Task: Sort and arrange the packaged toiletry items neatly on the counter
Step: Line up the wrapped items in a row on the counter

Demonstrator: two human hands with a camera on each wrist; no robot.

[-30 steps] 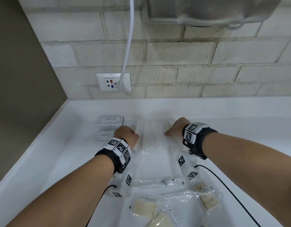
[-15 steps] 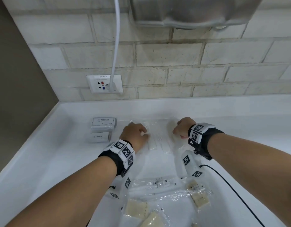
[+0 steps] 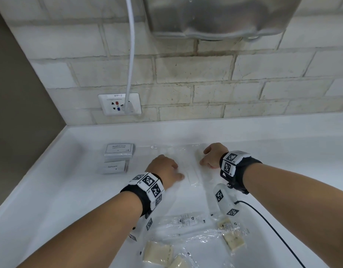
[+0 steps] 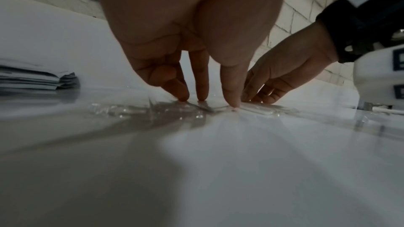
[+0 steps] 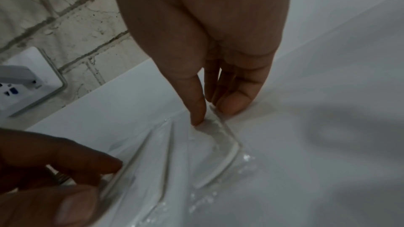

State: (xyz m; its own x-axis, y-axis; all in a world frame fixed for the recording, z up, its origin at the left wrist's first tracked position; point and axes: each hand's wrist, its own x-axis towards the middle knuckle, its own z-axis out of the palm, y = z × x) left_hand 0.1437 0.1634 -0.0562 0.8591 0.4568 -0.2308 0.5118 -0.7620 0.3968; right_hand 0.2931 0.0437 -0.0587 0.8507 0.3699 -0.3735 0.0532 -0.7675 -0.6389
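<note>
Several clear-wrapped packets [image 3: 193,176] with long white items lie side by side in the middle of the white counter [image 3: 51,190]. My left hand [image 3: 163,169] stands on their left side, its straight fingertips [image 4: 183,95] and thumb pressing down on the film. My right hand [image 3: 211,157] is at their right side. Its thumb [image 5: 197,115] presses on the outermost packet [image 5: 214,144] while its fingers [image 5: 234,105] touch the counter just beyond that packet's edge. Neither hand lifts anything.
A stack of shampoo sachets [image 3: 119,149] and a smaller white pack [image 3: 112,167] sit to the left. Nearer me lie loose clear packets [image 3: 186,220], some with beige pads [image 3: 234,241]. A socket [image 3: 119,104] with a cable [image 3: 131,55] and a metal dryer [image 3: 215,16] are on the brick wall.
Both hands have stayed on the clear packets. The left hand has slid to the right over them, and the packets have been pushed a little toward the wall.
</note>
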